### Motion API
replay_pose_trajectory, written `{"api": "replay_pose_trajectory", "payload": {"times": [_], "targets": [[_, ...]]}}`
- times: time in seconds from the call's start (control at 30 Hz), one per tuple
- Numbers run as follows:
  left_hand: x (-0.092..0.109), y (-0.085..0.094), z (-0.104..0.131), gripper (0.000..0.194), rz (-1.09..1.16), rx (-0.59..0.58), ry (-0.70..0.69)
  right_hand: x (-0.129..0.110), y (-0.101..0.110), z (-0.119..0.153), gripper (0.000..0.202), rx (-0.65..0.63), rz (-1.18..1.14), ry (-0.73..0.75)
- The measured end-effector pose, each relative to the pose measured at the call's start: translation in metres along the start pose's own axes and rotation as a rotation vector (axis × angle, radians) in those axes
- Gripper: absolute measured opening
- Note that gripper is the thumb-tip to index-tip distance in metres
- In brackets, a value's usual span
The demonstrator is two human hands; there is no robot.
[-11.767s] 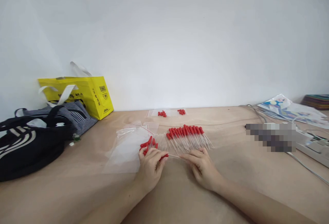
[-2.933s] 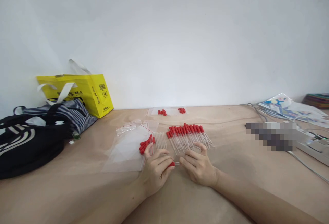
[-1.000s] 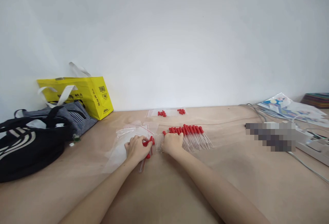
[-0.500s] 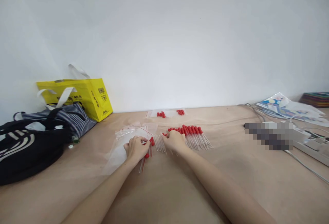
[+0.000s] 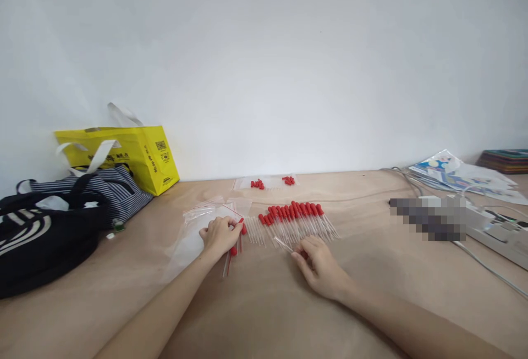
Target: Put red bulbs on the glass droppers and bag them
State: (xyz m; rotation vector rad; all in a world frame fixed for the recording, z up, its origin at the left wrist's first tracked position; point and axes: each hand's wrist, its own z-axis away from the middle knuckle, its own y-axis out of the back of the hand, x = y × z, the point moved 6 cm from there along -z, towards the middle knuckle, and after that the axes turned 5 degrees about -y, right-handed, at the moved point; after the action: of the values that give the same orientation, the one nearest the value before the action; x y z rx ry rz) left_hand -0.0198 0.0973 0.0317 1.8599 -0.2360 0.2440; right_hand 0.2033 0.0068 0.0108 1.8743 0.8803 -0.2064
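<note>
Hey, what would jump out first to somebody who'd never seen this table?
Probably the bright yellow bag at the left, behind the striped bag. Then the row of red-topped droppers near the middle, with the right hand holding a clear tube just in front.

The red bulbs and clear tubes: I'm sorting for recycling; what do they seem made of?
Red bulbs: probably matte rubber, judging by their even, unshiny red. Clear tubes: glass or plastic, can't tell which; glossy, see-through with pale glints.
</note>
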Motion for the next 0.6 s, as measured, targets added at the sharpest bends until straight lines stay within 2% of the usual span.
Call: {"api": "replay_pose_trajectory", "payload": {"times": [0.1, 0.2, 0.3, 0.37, 0.4, 0.5, 0.6], "targets": [[0.002, 0.003, 0.001, 0.022, 0.044, 0.032, -0.018, 0.009, 0.001, -0.004, 0.014, 0.012, -0.033, -0.033], [0.014, 0.012, 0.012, 0.019, 0.086, 0.095, -0.121, 0.013, 0.000, -0.008, 0.014, 0.047, -0.054, -0.053], [0.035, 0.018, 0.034, 0.015, 0.122, 0.128, -0.323, 0.012, -0.001, -0.008, 0.014, 0.059, -0.084, -0.048], [0.050, 0.020, 0.054, 0.013, 0.141, 0.152, -0.520, 0.009, -0.001, -0.007, 0.014, 0.057, -0.088, -0.033], [0.054, 0.019, 0.062, 0.012, 0.144, 0.147, -0.565, 0.007, -0.001, -0.006, 0.014, 0.050, -0.086, -0.021], [0.060, 0.015, 0.077, 0.011, 0.162, 0.117, -0.612, -0.001, -0.002, -0.003, 0.015, 0.014, -0.078, 0.027], [0.060, 0.011, 0.081, 0.012, 0.185, 0.098, -0.610, -0.006, -0.004, -0.002, 0.015, -0.001, -0.076, 0.053]]}}
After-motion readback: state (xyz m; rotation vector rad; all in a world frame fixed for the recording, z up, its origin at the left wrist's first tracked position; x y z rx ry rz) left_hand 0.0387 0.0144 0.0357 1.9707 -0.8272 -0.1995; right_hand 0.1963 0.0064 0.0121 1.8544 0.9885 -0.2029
